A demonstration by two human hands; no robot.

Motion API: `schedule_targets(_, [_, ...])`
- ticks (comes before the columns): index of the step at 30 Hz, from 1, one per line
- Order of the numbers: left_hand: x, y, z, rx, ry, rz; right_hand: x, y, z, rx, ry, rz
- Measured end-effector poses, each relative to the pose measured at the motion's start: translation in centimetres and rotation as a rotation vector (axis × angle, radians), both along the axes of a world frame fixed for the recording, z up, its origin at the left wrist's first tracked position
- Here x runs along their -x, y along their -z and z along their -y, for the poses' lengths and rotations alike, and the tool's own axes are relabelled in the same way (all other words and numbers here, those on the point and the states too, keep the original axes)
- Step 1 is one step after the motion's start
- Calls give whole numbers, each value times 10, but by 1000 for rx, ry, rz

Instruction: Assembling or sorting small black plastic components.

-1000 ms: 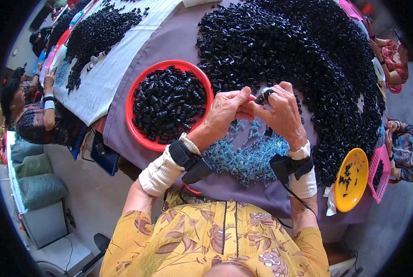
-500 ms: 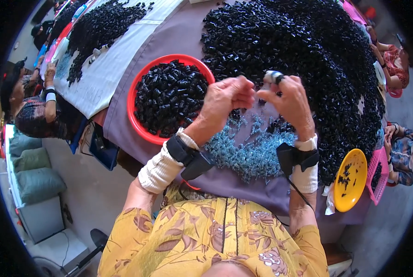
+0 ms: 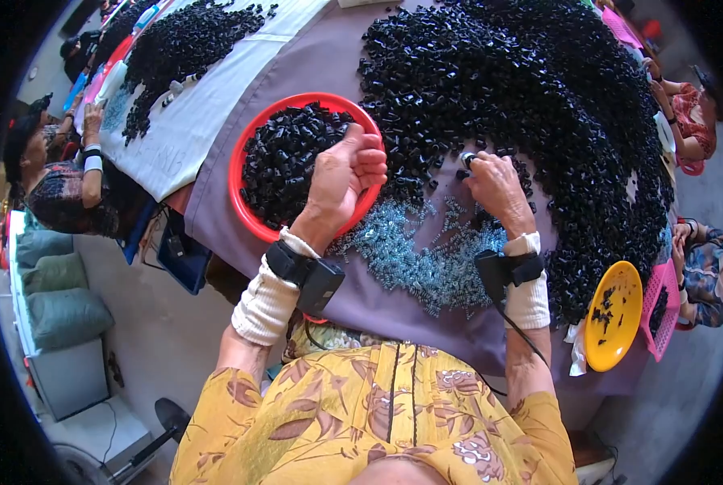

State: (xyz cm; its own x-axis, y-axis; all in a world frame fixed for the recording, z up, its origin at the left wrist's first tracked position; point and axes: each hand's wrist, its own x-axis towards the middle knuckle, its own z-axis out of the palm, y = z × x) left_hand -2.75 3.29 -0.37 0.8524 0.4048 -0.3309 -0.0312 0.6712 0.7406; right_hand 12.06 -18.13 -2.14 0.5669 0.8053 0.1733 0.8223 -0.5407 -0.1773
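Low Over the Bowl, Gentle at the Pile

The left hand point(image 3: 336, 178) is over the right side of the red bowl point(image 3: 236, 182). Its fingers are bent and close together, with the thumb up. I cannot tell if it holds a bit. The bowl sits on the left of the bench, and lots of black bits point(image 3: 273, 162) are in it.

The right hand point(image 3: 499, 190) is at the near edge of the big black pile point(image 3: 474, 81). Its fingers curl in and down. I cannot tell if they pinch a bit. A shiny band point(image 3: 468, 160) shows by its fingertips.

Tiny blue bits point(image 3: 426, 267) lie near the two hands, on the purple cloth point(image 3: 361, 295).

Here is what I think helps. Over the bowl, the left hand should stay low and inside the rim, so that nothing bounces out. The bowl looks quite full, so a soft touch seems best. At the pile, the right hand should take one bit at a time from the loose edge, because digging deep could make the pile slide. Both wrists should keep above the blue bits, since a sleeve or the black wire point(image 3: 525, 333) could sweep them about or mix them with the black ones.
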Motion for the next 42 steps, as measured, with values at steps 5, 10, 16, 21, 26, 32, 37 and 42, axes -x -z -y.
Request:
schedule_targets(5, [-1,-2,25,-171,188,-22,5,0,-5,9,6,32])
schedule_targets(10, [-12,-1,48,-202,277,14,26,-37,-10,-308,9,-359])
schedule_targets(16, [-20,-7,57,-242,296,84,32,-51,-12,-450,-90,-364])
schedule_targets(21, [-20,-1,49,-178,239,83,20,-37,-7,-351,-108,-237])
schedule_targets(26, [-18,2,45,-197,224,44,27,-5,-3,-25,-70,-155])
schedule_targets(32, [-15,1,43,-234,220,25,30,0,-12,-21,-105,-78])
schedule_targets(37, [-15,0,44,-255,230,30,23,7,-14,-85,-13,-97])
schedule_targets(42, [-15,5,43,-268,238,26,24,8,-13,-100,-100,-60])
